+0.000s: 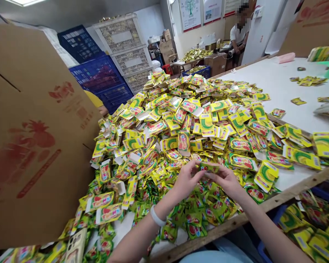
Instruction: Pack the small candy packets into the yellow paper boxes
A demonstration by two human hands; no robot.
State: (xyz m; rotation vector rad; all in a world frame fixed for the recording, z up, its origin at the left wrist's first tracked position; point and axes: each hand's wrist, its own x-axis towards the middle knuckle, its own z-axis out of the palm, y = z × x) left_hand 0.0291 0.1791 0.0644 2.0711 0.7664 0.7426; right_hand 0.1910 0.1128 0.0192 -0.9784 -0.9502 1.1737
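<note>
- I have both hands up in front of me over the near edge of the pile (181, 120), and a small green packet (208, 167) sits pinched between them.
- My left hand (186, 179) closes thumb and fingertips on the packet's left end; my right hand (225, 179) closes on its right end. Both grips are shut on that one packet, held just above the heap rather than resting in it.
- I judge the two-ended pinch is there to keep the packet flat and taut, so it can be handled clear of the loose ones beneath.
- My left forearm comes in from low centre, wrist bent slightly inward, with a white band (157, 216) around it. My right forearm comes in from the lower right, across the table's wooden edge (290, 193).
- The pile is mixed: flat yellow cartons lie higher and farther back, loose green sachets (194, 215) spread nearest me, so the packets are within short reach.
- A big cardboard flap (35, 138) stands at my left, touching the pile's side; it seems to wall the heap in.
- A blue bin (312, 226) with more cartons sits below the table edge on my right.
- A phone (76, 245) lies at the pile's lower left.
- Another person (239, 33) works at a far table, well apart from me.
</note>
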